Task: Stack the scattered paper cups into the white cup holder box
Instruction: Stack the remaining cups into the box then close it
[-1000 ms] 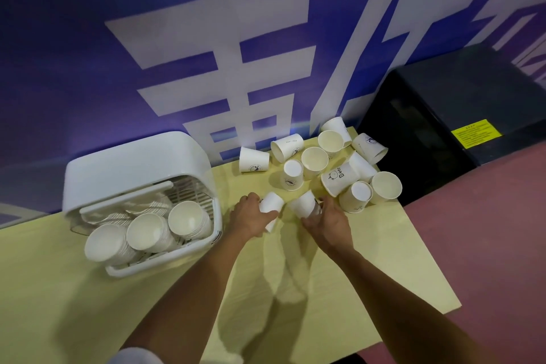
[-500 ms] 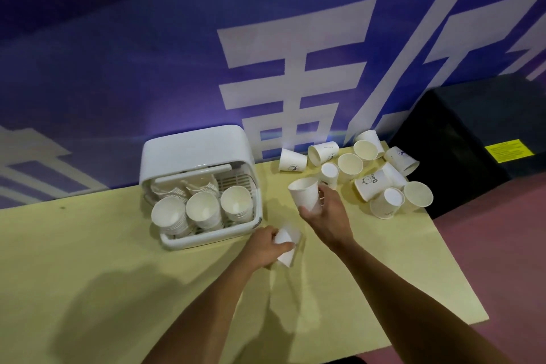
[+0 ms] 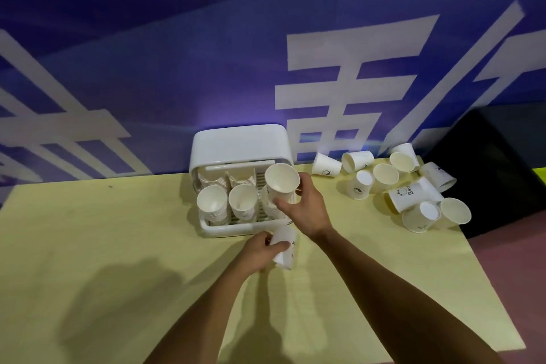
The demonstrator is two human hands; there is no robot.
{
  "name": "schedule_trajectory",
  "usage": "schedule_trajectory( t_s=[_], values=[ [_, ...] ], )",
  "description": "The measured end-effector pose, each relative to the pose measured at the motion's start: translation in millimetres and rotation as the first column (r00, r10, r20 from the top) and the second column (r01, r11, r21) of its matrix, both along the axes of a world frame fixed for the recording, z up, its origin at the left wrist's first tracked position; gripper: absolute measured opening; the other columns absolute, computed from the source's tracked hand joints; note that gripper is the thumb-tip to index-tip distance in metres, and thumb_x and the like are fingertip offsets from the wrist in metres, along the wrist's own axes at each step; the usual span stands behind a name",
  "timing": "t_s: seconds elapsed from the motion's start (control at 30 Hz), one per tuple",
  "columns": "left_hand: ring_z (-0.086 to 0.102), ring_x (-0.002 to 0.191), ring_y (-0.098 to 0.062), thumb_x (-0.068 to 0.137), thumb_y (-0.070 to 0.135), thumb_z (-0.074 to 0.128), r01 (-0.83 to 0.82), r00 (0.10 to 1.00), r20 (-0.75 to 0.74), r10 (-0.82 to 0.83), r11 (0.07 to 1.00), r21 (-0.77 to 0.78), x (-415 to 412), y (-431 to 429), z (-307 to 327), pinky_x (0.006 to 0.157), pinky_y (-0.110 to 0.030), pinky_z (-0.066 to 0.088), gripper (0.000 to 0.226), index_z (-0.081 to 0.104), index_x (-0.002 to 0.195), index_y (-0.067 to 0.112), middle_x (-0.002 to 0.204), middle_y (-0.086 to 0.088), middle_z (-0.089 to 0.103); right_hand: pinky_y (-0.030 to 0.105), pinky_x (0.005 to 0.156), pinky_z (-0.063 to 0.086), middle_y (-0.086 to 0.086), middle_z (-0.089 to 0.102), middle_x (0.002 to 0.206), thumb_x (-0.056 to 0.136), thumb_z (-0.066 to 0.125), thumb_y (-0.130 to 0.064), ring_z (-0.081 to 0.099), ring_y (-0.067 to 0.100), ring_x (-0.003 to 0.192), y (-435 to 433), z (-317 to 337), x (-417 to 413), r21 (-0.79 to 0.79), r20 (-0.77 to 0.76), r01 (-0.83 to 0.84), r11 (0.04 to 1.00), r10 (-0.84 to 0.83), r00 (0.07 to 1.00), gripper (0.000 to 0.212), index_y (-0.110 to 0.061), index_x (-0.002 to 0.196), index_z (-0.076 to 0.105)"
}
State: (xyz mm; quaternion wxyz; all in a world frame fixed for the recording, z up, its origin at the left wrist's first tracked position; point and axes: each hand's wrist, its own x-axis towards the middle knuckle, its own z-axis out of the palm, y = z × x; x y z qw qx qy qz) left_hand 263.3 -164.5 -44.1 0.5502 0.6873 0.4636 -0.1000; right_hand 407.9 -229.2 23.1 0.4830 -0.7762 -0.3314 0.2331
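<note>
Head view. Right hand (image 3: 307, 211): curled round paper cup (image 3: 282, 182), mouth toward camera, above right stack in white cup holder box (image 3: 239, 142). Left hand (image 3: 258, 251): gripping second cup (image 3: 285, 250), just before box. Scattered cups (image 3: 384, 177): on yellow table (image 3: 118, 245), right of box.

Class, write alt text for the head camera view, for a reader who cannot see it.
A person's right hand holds a paper cup over the right side of a white box of stacked cups. The left hand grips a second cup in front of it; loose cups lie scattered at the right of the yellow table.
</note>
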Motion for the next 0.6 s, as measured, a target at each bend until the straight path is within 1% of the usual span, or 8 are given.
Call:
schedule_trajectory(
  t_s=[0.03,0.1,0.23,0.27,0.37,0.43,0.53,0.6],
  values=[
    [0.064,0.08,-0.011,0.078,0.057,0.07,-0.007,1.0,0.008,0.007,1.0,-0.012,-5.3,2.8,-1.3,0.064,-0.025,0.044,0.046,0.066,0.103,0.019,0.094,0.005,0.07,0.016,0.077,0.045,-0.013,0.06,0.118,0.076,0.08,-0.04,0.057,0.007,0.103,2.6,-1.6,-2.4,-0.007,0.002,-0.007,1.0,0.007,1.0,0.062,-0.028,0.127,0.046],
    [0.064,0.078,-0.013,0.076,0.059,0.07,-0.031,0.999,0.014,0.031,0.999,-0.026,-14.5,8.4,-4.9,0.066,-0.027,0.045,0.047,0.067,0.098,0.018,0.09,0.005,0.07,0.019,0.078,0.045,-0.011,0.061,0.119,0.079,0.079,-0.039,0.057,0.01,0.105,5.8,-5.9,-5.7,-0.013,0.004,-0.015,1.0,0.015,1.0,0.062,-0.026,0.13,0.046],
    [0.068,0.089,-0.016,0.068,0.065,0.066,-0.073,0.997,0.023,0.074,0.997,-0.04,-25.3,16.8,-4.4,0.077,-0.031,0.051,0.052,0.068,0.097,0.022,0.096,0.004,0.073,0.026,0.084,0.046,-0.007,0.061,0.126,0.083,0.076,-0.037,0.056,0.012,0.108,8.9,-14.3,-9.4,-0.036,0.031,-0.047,0.998,0.048,0.998,0.063,-0.023,0.136,0.044],
    [0.068,0.087,-0.015,0.068,0.066,0.066,-0.076,0.997,0.027,0.077,0.996,-0.041,-26.7,17.9,-3.5,0.076,-0.031,0.05,0.051,0.068,0.096,0.023,0.095,0.004,0.072,0.026,0.085,0.046,-0.006,0.061,0.127,0.084,0.076,-0.038,0.055,0.012,0.108,9.8,-16.3,-10.5,-0.045,0.044,-0.051,0.998,0.053,0.998,0.064,-0.023,0.137,0.044],
    [0.065,0.08,-0.011,0.078,0.058,0.068,-0.087,0.995,0.038,0.089,0.995,-0.05,-28.2,18.5,0.6,0.07,-0.027,0.047,0.039,0.065,0.095,0.022,0.091,0.007,0.07,0.027,0.089,0.047,-0.004,0.06,0.131,0.082,0.078,-0.039,0.055,0.013,0.112,13.4,-21.6,-11.8,-0.077,0.07,-0.028,0.997,0.034,0.997,0.067,-0.023,0.137,0.045],
    [0.067,0.083,-0.012,0.079,0.057,0.068,-0.086,0.995,0.035,0.088,0.994,-0.066,-27.7,18.2,2.1,0.074,-0.028,0.051,0.039,0.066,0.097,0.022,0.094,0.005,0.071,0.026,0.09,0.047,-0.004,0.059,0.132,0.08,0.081,-0.036,0.054,0.012,0.114,13.5,-24.4,-10.0,-0.094,0.079,-0.012,0.995,0.02,0.997,0.07,-0.022,0.138,0.044],
    [0.071,0.089,-0.014,0.07,0.063,0.068,-0.081,0.996,0.034,0.084,0.992,-0.097,-24.8,18.1,1.0,0.087,-0.039,0.057,0.05,0.068,0.1,0.024,0.097,0.004,0.074,0.032,0.096,0.048,-0.002,0.056,0.138,0.081,0.08,-0.031,0.053,0.017,0.122,8.4,-29.0,-4.2,-0.141,0.085,0.0,0.99,0.012,0.996,0.073,-0.02,0.142,0.041],
    [0.072,0.09,-0.016,0.066,0.066,0.068,-0.067,0.996,0.045,0.072,0.991,-0.115,-20.6,17.5,0.0,0.09,-0.044,0.057,0.056,0.069,0.103,0.024,0.098,0.004,0.075,0.036,0.099,0.048,0.0,0.056,0.14,0.083,0.077,-0.029,0.053,0.019,0.125,1.0,-33.8,0.6,-0.166,0.091,0.012,0.986,0.003,0.996,0.071,-0.019,0.143,0.04]
  ],
)
